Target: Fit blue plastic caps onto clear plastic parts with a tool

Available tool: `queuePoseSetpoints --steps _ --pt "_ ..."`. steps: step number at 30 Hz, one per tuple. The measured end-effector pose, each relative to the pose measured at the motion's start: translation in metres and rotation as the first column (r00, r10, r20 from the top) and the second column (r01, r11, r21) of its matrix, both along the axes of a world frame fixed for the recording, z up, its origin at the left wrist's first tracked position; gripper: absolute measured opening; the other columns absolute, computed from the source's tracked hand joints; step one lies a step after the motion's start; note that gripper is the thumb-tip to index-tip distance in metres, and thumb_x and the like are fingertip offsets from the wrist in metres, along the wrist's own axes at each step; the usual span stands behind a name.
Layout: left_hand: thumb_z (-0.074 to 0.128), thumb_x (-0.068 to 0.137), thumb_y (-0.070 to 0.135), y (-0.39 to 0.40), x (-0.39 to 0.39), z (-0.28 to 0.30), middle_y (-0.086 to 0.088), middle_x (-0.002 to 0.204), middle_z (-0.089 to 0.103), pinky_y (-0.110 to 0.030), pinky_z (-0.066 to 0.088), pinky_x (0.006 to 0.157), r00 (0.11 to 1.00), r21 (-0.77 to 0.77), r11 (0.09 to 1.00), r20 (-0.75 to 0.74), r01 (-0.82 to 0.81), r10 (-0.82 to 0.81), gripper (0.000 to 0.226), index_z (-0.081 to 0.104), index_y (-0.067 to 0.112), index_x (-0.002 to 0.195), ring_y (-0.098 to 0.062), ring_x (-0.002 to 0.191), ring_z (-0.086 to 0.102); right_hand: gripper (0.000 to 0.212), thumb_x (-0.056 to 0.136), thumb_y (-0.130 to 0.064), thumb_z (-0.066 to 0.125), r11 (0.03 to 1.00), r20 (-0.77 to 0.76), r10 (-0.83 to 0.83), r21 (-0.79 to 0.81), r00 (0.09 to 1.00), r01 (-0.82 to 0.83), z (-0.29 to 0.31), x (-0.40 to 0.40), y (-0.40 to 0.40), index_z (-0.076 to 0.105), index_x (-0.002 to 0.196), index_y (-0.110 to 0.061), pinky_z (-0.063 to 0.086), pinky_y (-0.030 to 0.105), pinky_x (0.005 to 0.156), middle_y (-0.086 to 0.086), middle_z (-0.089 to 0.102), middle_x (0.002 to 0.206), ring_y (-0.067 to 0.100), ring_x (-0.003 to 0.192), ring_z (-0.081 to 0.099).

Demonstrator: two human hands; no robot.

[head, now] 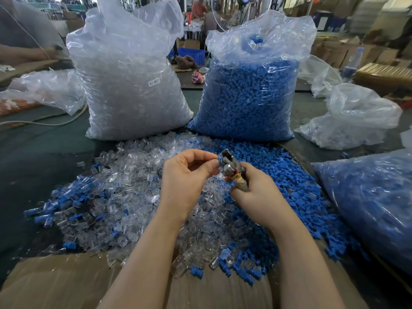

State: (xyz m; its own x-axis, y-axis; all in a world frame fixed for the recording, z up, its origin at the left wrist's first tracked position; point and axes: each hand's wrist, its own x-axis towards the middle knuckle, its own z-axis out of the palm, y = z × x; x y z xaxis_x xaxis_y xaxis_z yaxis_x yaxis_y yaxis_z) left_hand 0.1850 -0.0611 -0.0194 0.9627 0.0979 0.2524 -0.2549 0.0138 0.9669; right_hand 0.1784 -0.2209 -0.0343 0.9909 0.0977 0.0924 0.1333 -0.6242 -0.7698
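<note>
Head view: two bare hands meet over a heap of clear and blue parts.
Right hand [256, 192] has its grip wrapped around a metal tool [230, 168] with a taped handle, held tilted; left hand [187, 175] pinches a blue cap [219, 160] at the tool's head. Loose clear plastic parts [133, 175] and blue caps [289, 186] cover the surface [40, 166] and cardboard [55, 284], before a bag of clear parts [129, 85] and a bag of blue caps [249, 92].
</note>
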Motion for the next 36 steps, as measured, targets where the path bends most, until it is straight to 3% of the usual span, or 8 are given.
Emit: queuePoseSetpoints --steps 15,22,24,26,28,30,33,36 --pt "0.074 0.083 0.000 0.003 -0.001 0.000 0.000 0.077 0.075 -0.018 0.055 0.068 0.999 0.010 0.999 -0.003 0.032 -0.032 0.019 0.073 0.018 0.080 -0.009 0.071 0.071 0.010 0.078 -0.010 0.054 1.000 0.042 0.009 0.004 0.999 -0.009 -0.001 -0.003 0.003 0.058 0.087 -0.014 0.038 0.037 0.052 0.003 0.057 0.065 0.017 0.053 0.044" --pt "0.073 0.084 -0.001 0.003 -0.001 0.001 -0.001 0.076 0.075 -0.017 0.055 0.067 0.999 -0.016 0.999 -0.037 0.038 -0.039 0.015 0.073 0.014 0.082 -0.008 0.070 0.071 0.012 0.076 -0.018 0.052 1.000 0.057 -0.005 -0.030 0.998 0.007 0.000 -0.002 0.004 0.057 0.086 -0.023 0.042 0.038 0.053 -0.001 0.059 0.067 0.019 0.057 0.050" --pt "0.071 0.085 0.000 0.003 0.000 0.000 0.000 0.074 0.075 -0.017 0.055 0.065 0.995 -0.060 0.998 -0.097 0.024 -0.030 0.013 0.072 0.012 0.085 -0.009 0.069 0.071 0.011 0.079 -0.018 0.053 0.997 0.078 -0.018 -0.080 0.997 0.024 -0.002 -0.001 0.005 0.055 0.087 -0.024 0.041 0.037 0.053 -0.003 0.059 0.067 0.019 0.059 0.052" --pt "0.067 0.087 0.001 0.005 0.002 -0.001 -0.003 0.078 0.076 -0.017 0.056 0.064 0.981 -0.203 0.978 -0.194 -0.048 0.008 0.009 0.069 0.008 0.092 -0.012 0.072 0.072 0.007 0.079 -0.020 0.053 0.991 0.107 -0.045 -0.118 0.993 0.058 -0.004 -0.001 0.006 0.051 0.083 -0.025 0.034 0.032 0.050 -0.004 0.056 0.065 0.017 0.058 0.050" --pt "0.063 0.089 0.003 0.013 0.005 -0.001 -0.007 0.084 0.077 -0.020 0.057 0.064 0.945 -0.461 0.867 -0.326 -0.190 0.034 0.011 0.065 0.005 0.100 -0.015 0.075 0.074 0.006 0.078 -0.022 0.053 0.986 0.123 -0.090 -0.130 0.988 0.106 -0.004 0.000 0.005 0.048 0.079 -0.025 0.028 0.030 0.049 -0.005 0.054 0.062 0.015 0.056 0.048" --pt "0.061 0.091 0.003 0.028 0.008 0.001 -0.011 0.090 0.076 -0.020 0.058 0.063 0.909 -0.657 0.665 -0.409 -0.356 0.082 0.011 0.064 0.003 0.102 -0.015 0.075 0.075 0.012 0.080 -0.022 0.054 0.976 0.121 -0.138 -0.149 0.983 0.155 -0.004 0.001 0.003 0.045 0.074 -0.026 0.026 0.030 0.048 -0.006 0.053 0.061 0.015 0.055 0.048" --pt "0.059 0.095 0.005 0.054 0.009 0.005 -0.010 0.094 0.073 -0.020 0.058 0.067 0.856 -0.769 0.376 -0.462 -0.517 0.233 0.009 0.060 0.003 0.103 -0.012 0.071 0.074 0.018 0.083 -0.022 0.056 0.944 0.113 -0.200 -0.245 0.973 0.222 -0.005 0.002 0.000 0.042 0.074 -0.027 0.028 0.031 0.048 -0.007 0.054 0.064 0.014 0.057 0.050" --pt "0.049 0.101 0.007 0.083 0.010 0.004 -0.006 0.088 0.072 -0.020 0.060 0.069 0.801 -0.823 0.097 -0.507 -0.559 0.318 0.010 0.058 0.004 0.104 -0.008 0.064 0.072 0.017 0.085 -0.024 0.054 0.908 0.089 -0.244 -0.329 0.966 0.260 -0.006 0.003 -0.001 0.041 0.074 -0.027 0.029 0.030 0.048 -0.005 0.054 0.068 0.014 0.060 0.050"
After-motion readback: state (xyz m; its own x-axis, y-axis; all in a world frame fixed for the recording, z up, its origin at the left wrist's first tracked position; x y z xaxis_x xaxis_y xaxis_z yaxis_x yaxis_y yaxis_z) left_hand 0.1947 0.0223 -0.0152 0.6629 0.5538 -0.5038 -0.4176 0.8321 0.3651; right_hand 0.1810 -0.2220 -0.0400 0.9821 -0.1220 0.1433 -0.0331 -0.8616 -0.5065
